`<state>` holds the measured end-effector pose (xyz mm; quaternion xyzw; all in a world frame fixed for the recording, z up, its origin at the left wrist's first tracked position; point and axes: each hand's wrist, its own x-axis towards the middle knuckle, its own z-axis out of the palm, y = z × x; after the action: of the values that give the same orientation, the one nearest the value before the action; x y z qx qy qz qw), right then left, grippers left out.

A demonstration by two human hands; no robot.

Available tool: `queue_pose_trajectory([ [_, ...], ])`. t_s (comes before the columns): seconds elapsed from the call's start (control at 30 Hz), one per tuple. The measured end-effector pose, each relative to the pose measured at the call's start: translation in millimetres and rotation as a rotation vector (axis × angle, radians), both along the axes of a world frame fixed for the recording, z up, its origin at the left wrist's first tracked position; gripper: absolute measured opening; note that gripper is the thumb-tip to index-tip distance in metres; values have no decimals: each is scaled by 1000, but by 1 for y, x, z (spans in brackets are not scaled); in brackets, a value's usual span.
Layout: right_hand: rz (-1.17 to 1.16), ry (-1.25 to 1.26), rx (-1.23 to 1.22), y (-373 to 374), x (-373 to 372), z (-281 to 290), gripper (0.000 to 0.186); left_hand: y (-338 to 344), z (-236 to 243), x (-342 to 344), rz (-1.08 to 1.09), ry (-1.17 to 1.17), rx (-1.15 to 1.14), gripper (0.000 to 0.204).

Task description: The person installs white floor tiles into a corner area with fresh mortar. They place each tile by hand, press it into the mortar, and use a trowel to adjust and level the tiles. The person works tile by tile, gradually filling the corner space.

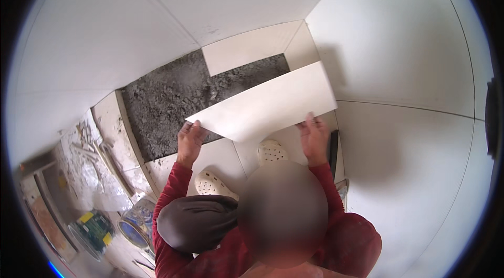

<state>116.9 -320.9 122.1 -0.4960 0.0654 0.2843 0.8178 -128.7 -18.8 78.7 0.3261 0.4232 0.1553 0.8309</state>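
Note:
A long cream-white tile [268, 100] spans the space between my two hands, tilted above a bed of dark grey mortar [165, 94]. My left hand [191, 139] grips its left end, thumb on top near the corner. Near the right end, my right hand [313, 133] holds the lower edge with the thumb over it and fingers beneath. Behind the held piece, a laid tile [247, 49] lies along the far wall, with a narrow piece [302, 47] in the right corner. Part of the mortar is hidden under the tile in my hands.
White tiled walls rise at the back and right [399, 42]. Floor tiles [220, 154] lie under my cream clogs [210, 183]. A raised edge [131, 126] borders the mortar on the left. Beyond it are scattered debris [89, 157] and buckets [93, 231]. A dark strip [333, 152] stands by my right wrist.

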Motion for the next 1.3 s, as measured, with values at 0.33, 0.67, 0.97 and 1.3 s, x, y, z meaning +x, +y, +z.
queue_pose_trajectory([
  [0.33,92,-681,102,124,53,205,15,27,105,-16,-442,-246,421,88],
  [0.67,1147,-1383,-361,273,4,158,26,33,179,12,-183,144,713,51],
  [0.97,988,-1634,-489,217,21,26,77,11,34,43,-46,3,418,44],
  [1.3,1079,-1841,-876,128,58,-14,117,5,-33,81,-135,67,326,42],
])
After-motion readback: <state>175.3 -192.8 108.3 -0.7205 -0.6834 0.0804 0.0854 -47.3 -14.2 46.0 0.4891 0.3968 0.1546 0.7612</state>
